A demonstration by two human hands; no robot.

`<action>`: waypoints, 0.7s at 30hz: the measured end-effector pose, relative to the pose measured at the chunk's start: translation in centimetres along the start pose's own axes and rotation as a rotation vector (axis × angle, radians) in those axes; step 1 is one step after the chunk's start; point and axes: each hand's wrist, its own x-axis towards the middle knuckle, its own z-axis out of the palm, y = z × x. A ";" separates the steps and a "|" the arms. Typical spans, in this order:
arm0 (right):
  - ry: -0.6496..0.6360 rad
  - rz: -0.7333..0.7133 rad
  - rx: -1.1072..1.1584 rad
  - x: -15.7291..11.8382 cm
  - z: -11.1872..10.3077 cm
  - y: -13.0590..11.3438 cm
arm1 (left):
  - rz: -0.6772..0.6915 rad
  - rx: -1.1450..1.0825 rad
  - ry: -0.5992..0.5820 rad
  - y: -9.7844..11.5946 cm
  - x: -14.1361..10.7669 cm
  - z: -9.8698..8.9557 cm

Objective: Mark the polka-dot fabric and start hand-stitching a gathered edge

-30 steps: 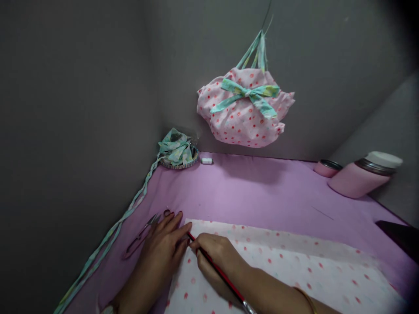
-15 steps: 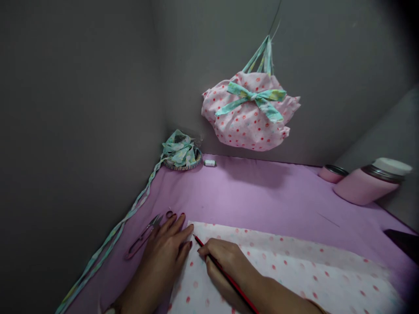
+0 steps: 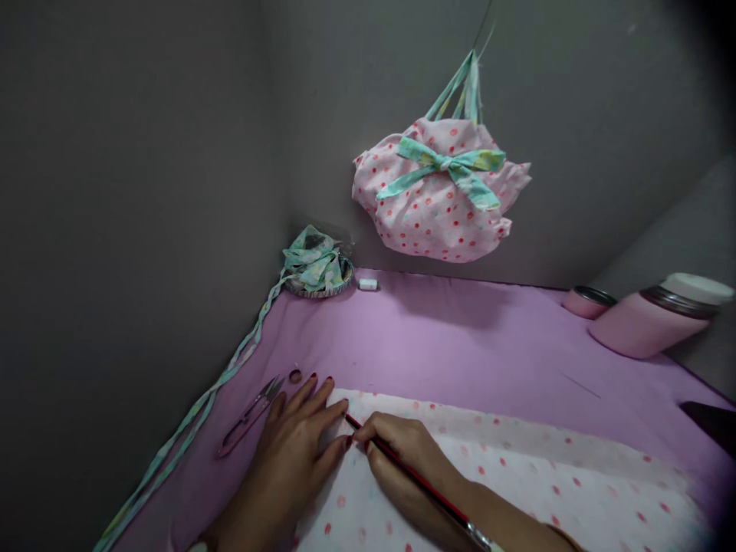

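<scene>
A white cloth with red dots (image 3: 511, 460) lies spread at the front of the purple-covered table. My left hand (image 3: 307, 437) rests flat with fingers spread, partly over the cloth's left edge and top corner. My right hand (image 3: 402, 452) is closed around a red and black pencil (image 3: 419, 479). The pencil's tip points at the cloth close to my left index finger; whether it touches the cloth I cannot tell. Left of my left hand lie pink-handled thread snips (image 3: 248, 422). A small dark ring-shaped object (image 3: 295, 376) sits just beyond my fingertips.
A dotted pink fabric bundle with a green bow (image 3: 440, 195) hangs on the wall. At the back left stands a basket of green fabric strips (image 3: 317, 264) beside a white thread spool (image 3: 368, 284). A pink bottle (image 3: 649, 322) and a pink round container (image 3: 587, 302) are at right.
My left hand has shifted slightly right, further onto the cloth. The pencil in my right hand has moved a little right and leans lower, showing its metal end.
</scene>
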 end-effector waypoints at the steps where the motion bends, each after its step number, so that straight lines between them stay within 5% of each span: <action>1: 0.017 0.019 0.037 -0.2 -0.2 0.1 | 0.001 -0.002 -0.002 0.0 0.0 0.0; 7: 0.161 0.223 0.281 -0.9 -1.1 0.3 | 0.037 0.014 0.017 -0.2 0.0 0.3; 14: 0.197 0.260 0.298 -0.9 -1.0 0.4 | 0.050 -0.001 -0.022 -0.4 0.2 0.3; 21: 0.046 0.180 0.223 -0.8 -0.6 0.4 | -0.007 -0.049 -0.026 -0.3 0.4 0.1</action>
